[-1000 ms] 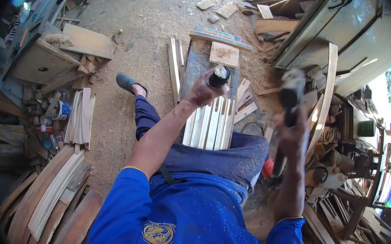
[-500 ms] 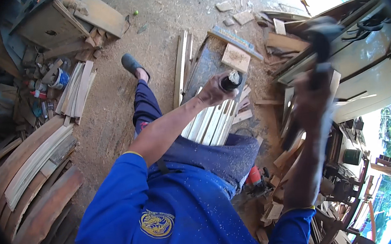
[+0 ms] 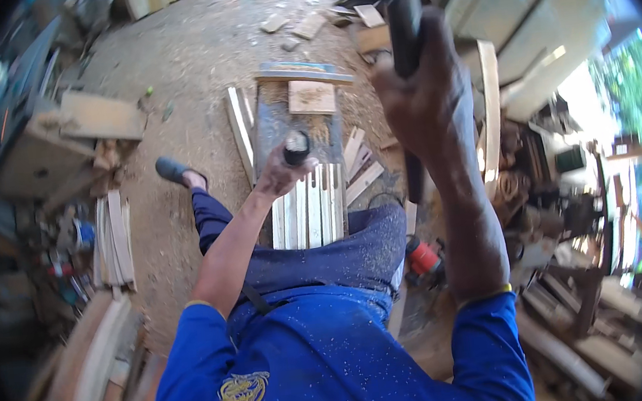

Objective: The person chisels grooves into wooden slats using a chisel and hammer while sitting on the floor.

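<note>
Under the left hand (image 3: 281, 175), apart from the right hand (image 3: 428, 99), lie slotted strips (image 3: 314, 217).

We see a narrow dark bench (image 3: 270, 113) running beneath and beyond our left fingers (image 3: 305, 168). On it, slotted slats (image 3: 311, 211) lie side by side on the near side of those fingers; farther off than the fingers we find a block (image 3: 312, 96), and beyond that a bar (image 3: 303, 71) across the far end. The floor (image 3: 197, 65) around us is strewn with sawdust. There, strips (image 3: 242, 134) lie left of the fingers, offcuts (image 3: 361, 171) to their right, and scraps (image 3: 309, 26) well beyond them.
</note>
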`<state>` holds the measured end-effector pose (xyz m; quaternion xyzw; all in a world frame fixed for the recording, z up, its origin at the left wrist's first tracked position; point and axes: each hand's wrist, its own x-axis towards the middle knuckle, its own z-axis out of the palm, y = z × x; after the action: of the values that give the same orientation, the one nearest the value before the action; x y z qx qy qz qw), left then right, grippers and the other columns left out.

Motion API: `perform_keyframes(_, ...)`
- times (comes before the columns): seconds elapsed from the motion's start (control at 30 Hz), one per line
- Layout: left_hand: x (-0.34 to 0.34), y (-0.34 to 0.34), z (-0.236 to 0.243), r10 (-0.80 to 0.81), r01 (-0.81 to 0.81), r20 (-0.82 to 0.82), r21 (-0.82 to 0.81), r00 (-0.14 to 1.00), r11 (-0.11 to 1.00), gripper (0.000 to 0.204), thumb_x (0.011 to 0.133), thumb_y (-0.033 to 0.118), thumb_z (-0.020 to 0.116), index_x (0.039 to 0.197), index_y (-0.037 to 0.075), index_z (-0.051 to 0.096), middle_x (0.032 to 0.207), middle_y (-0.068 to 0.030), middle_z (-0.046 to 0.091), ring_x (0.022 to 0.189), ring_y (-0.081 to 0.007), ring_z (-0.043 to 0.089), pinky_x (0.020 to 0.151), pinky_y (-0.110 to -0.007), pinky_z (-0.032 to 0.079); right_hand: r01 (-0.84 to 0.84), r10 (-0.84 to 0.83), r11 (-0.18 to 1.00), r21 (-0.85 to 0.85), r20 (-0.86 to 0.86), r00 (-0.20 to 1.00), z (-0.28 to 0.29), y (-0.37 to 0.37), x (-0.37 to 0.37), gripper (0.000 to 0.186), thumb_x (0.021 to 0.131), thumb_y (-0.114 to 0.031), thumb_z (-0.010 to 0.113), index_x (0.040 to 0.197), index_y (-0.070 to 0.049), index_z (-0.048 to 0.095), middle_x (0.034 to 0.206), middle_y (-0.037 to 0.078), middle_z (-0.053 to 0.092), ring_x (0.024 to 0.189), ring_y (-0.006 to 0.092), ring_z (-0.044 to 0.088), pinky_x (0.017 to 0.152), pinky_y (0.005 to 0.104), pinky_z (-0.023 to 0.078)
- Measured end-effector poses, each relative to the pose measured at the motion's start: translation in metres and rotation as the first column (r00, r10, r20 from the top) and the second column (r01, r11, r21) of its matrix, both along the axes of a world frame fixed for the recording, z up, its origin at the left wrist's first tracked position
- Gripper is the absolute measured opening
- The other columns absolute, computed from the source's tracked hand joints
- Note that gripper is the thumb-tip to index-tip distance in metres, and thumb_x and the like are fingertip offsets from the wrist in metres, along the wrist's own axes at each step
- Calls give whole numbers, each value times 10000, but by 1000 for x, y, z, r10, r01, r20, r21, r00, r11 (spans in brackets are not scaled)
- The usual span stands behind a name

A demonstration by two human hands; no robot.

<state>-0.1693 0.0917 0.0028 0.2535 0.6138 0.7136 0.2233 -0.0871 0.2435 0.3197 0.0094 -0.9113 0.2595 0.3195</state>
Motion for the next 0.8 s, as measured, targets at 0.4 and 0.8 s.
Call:
perform_keyframes(0.4, -10, 35, 26, -31, 18, 103, 133, 994, 991, 177, 790, 55, 707, 911, 62, 578, 804, -32, 598, 727, -146, 620, 689, -308, 545, -8, 34, 999, -52, 524, 851, -100, 33, 32, 291, 816, -95, 631, 1038, -16, 462, 743, 190, 624, 628, 351, 618, 644, 450, 504)
perform_keyframes(0.8, 54, -6, 26, -39, 14, 141, 180, 989, 984, 195, 796, 82, 764, 885, 83, 590, 846, -15, 595, 764, -126, 577, 695, -280, 503, 396, -112, 874, -283, 674, 730, -156, 57, 121, 334, 787, -143, 624, 1056, -2, 486, 794, 295, 632, 772, 479, 637, 712, 527, 478)
